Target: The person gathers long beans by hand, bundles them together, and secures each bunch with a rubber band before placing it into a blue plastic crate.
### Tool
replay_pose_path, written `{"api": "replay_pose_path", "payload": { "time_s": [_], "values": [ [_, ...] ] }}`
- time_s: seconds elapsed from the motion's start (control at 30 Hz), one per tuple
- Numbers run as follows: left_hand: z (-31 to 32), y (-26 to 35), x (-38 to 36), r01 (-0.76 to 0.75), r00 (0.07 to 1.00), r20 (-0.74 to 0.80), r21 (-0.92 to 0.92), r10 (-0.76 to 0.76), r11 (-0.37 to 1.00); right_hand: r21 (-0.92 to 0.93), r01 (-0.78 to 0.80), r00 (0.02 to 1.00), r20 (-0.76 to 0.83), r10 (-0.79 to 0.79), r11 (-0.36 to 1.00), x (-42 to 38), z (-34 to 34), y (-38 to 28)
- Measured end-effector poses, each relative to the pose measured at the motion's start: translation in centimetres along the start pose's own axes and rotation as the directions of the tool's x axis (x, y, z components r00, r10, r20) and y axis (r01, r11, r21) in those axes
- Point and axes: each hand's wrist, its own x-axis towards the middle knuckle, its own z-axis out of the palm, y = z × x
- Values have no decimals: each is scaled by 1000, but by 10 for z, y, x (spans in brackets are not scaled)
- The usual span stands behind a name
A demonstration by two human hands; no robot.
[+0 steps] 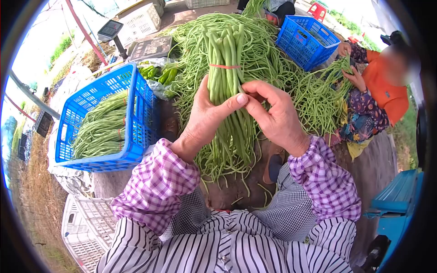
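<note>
Up close, L hand [202, 116] clamps a bundle [223, 93] of long green beans, thumb across its front, below the red band [225, 67] around it. R hand [277, 113] has thumb & index tips close together at the bundle's edge; can't tell if they pinch a bean. Best, prob.: firm L grip w/o crushing, light R fingertips, band flat & level. Farther, L: blue crate [102, 161] w/ banded beans; ahead: loose pile [191, 41]; R: person [387, 91] handling beans. Far L: scale [110, 28]. No legible brand, label or writing.

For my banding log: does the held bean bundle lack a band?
No, a red band wraps the green bean bundle held in the left hand.
</note>
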Motion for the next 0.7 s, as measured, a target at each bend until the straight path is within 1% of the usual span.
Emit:
{"api": "replay_pose_path", "payload": {
  "time_s": [0.07,0.13,0.23,0.33,0.37,0.47,0.5,0.53,0.6,0.67,0.7],
  "values": [
    [-3,-3,1,45,998,-33,-50,-47,998,-142,60,998,23,-57,988,0,0,-1],
    [-1,0,1,91,994,-54,-102,-97,991,-301,102,995,37,-95,948,1,-4,-1],
    [1,-3,0,59,986,-149,-142,-80,988,-464,170,983,19,-183,869,0,1,-5],
    [0,-6,4,-22,971,-237,-167,-18,986,-572,203,969,1,-247,794,-3,12,-6],
    [-5,-7,6,-55,972,-236,-157,16,986,-567,226,961,-3,-276,792,-4,15,-4],
    [-17,-3,14,-77,957,-289,-167,26,983,-548,249,964,60,-260,798,-13,19,-7],
    [-20,1,17,-59,934,-358,-181,-10,982,-547,191,981,141,-135,815,-21,17,-16],
    [-31,4,22,-71,922,-387,-209,-16,975,-545,181,980,165,-107,819,-31,14,-17],
    [-54,11,33,-60,907,-413,-314,-79,947,-541,157,976,214,-45,826,-49,-7,-7],
    [-64,17,32,-61,924,-374,-338,-75,939,-618,-6,1000,1,8,787,-49,-52,-1],
    [-66,18,32,-63,933,-353,-339,-65,939,-663,-44,999,-43,21,747,-54,-78,5]
  ]
}}
